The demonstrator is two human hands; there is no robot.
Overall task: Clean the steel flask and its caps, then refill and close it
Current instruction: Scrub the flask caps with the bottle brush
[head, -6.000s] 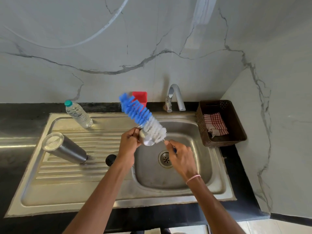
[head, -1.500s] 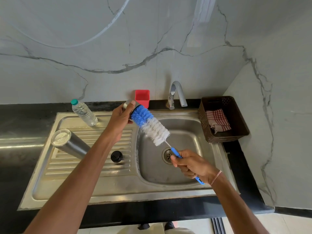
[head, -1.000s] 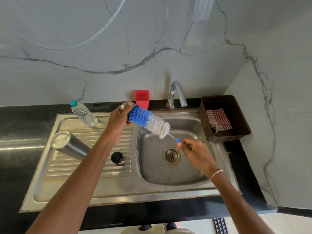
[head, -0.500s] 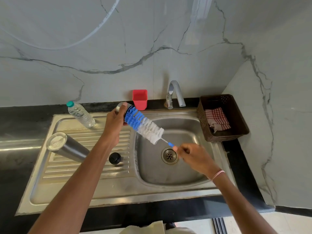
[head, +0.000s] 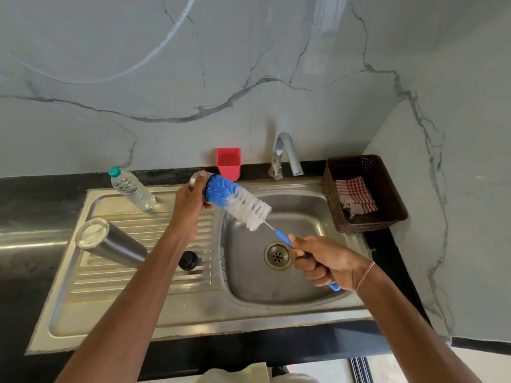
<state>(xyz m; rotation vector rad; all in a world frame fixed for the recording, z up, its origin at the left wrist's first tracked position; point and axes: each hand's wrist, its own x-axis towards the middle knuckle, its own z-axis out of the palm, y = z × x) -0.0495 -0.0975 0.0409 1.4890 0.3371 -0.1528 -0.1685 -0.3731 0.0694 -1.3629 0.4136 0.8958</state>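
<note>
Gripping steel cap [head: 197,178], left hand [head: 190,201], brush [head: 243,203] still inside, right hand [head: 323,258] now fisting handle [head: 282,235]

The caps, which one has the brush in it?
The shiny steel cap, held up in the left hand, with the brush poking into it. The black cap sits untouched on the drainboard.
</note>
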